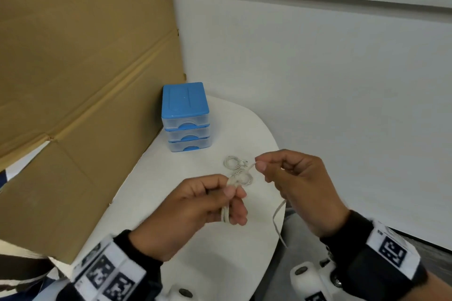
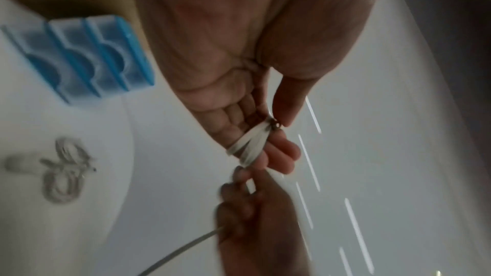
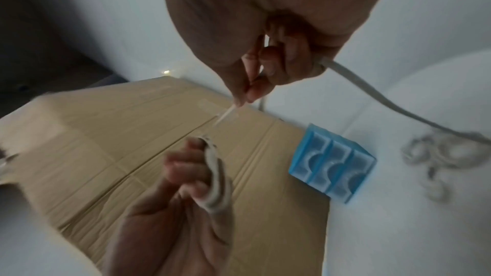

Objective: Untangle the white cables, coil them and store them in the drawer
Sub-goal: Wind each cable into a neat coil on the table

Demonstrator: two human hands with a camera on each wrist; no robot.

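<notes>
My left hand (image 1: 227, 199) grips a small coil of white cable (image 1: 225, 215) wound round its fingers; the left wrist view shows the loops (image 2: 248, 147) held between thumb and fingers. My right hand (image 1: 260, 165) pinches the same cable's free strand (image 1: 250, 166) just above the coil, and the loose tail (image 1: 277, 220) hangs down past the table edge. Two more white cables lie on the table beyond my hands, one coiled (image 1: 232, 162) and one bundled (image 1: 243, 177). The blue three-drawer box (image 1: 185, 117) stands at the table's far side, all drawers closed.
A white round table (image 1: 220, 252) carries everything. A large cardboard sheet (image 1: 85, 80) leans along the left side, right behind the drawer box. A white wall (image 1: 318, 80) rises to the right, and floor shows past the table's right edge.
</notes>
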